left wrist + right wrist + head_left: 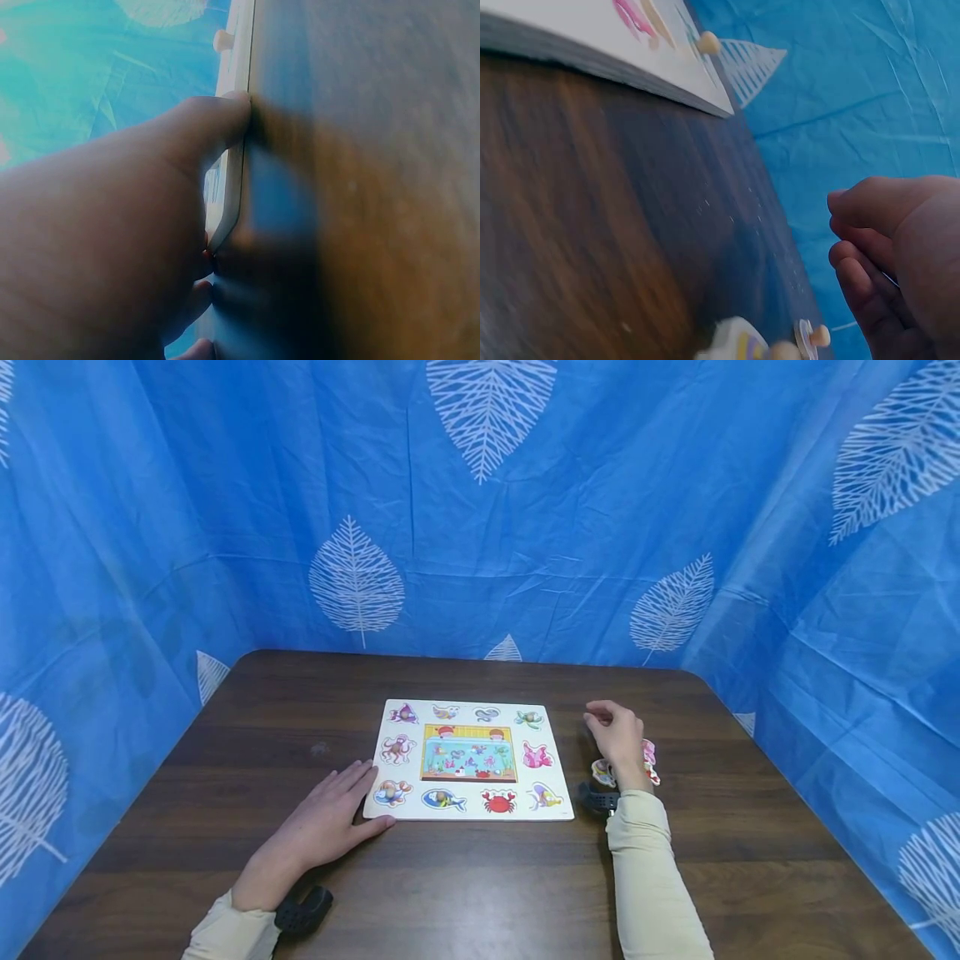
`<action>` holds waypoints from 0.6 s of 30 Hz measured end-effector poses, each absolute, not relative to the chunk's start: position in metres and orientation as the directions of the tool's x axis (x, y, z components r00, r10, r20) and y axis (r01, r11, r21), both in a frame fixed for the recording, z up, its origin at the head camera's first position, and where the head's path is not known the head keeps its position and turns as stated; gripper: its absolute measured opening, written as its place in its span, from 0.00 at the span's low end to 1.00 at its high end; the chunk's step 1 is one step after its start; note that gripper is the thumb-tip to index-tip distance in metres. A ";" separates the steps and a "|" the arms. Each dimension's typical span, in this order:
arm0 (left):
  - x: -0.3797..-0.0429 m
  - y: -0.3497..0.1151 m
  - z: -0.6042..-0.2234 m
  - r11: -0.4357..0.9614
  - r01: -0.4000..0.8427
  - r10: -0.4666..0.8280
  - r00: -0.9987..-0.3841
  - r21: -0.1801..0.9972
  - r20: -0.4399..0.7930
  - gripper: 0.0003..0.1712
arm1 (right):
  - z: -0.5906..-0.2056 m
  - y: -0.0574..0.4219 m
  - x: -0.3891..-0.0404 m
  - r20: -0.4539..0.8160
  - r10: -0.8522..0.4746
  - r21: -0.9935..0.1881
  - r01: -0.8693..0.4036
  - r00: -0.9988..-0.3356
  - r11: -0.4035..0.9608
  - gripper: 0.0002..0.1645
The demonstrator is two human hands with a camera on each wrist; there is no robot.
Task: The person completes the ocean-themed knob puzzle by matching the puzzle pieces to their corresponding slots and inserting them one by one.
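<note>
A white puzzle board (468, 712) with sea-animal pictures around a central aquarium scene lies on the table. My left hand (322, 818) rests at its lower left corner, fingers extended along the left side and thumb against the front edge. Right of the board, my right hand (618, 739) is raised over the table, fingers loosely bent, with nothing visible between thumb and fingertips. Below its wrist lies a loose knobbed puzzle piece (602, 772), partly covered. A pink-and-red piece (650, 762) shows beyond the hand's right side.
The dark wooden table (480, 885) has a blue leaf-patterned curtain (480, 527) behind it and at both sides. Small wooden knobs, such as this knob (708, 43), stand up from the board. A black wrist camera (303, 910) sits below the left hand.
</note>
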State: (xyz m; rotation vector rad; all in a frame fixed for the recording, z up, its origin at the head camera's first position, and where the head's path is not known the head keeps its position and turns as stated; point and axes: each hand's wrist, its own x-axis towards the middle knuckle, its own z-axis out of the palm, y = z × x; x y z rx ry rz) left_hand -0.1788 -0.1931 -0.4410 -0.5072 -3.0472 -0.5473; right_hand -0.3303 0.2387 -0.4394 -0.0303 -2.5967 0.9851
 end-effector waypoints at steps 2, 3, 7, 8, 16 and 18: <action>-0.179 -0.193 -0.441 0.887 0.316 0.314 -0.947 0.336 0.062 0.47 | -0.438 0.242 -0.329 0.322 0.157 -0.651 -0.097 -0.934 0.753 0.15; -0.179 -0.193 -0.441 0.887 0.316 0.314 -0.947 0.335 0.062 0.47 | -0.438 0.244 -0.329 0.320 0.162 -0.652 -0.093 -0.933 0.753 0.15; -0.179 -0.192 -0.442 0.885 0.320 0.317 -0.946 0.337 0.064 0.47 | -0.438 0.251 -0.326 0.293 0.176 -0.651 -0.061 -0.940 0.757 0.15; -0.179 -0.192 -0.442 0.885 0.321 0.318 -0.946 0.338 0.065 0.47 | -0.438 0.252 -0.325 0.283 0.176 -0.651 -0.054 -0.943 0.758 0.16; -0.179 -0.192 -0.441 0.883 0.322 0.320 -0.945 0.341 0.063 0.47 | -0.440 0.262 -0.322 0.237 0.166 -0.651 -0.030 -0.957 0.758 0.17; -0.179 -0.192 -0.441 0.884 0.319 0.318 -0.946 0.343 0.060 0.47 | -0.441 0.265 -0.321 0.227 0.162 -0.646 -0.024 -0.960 0.763 0.18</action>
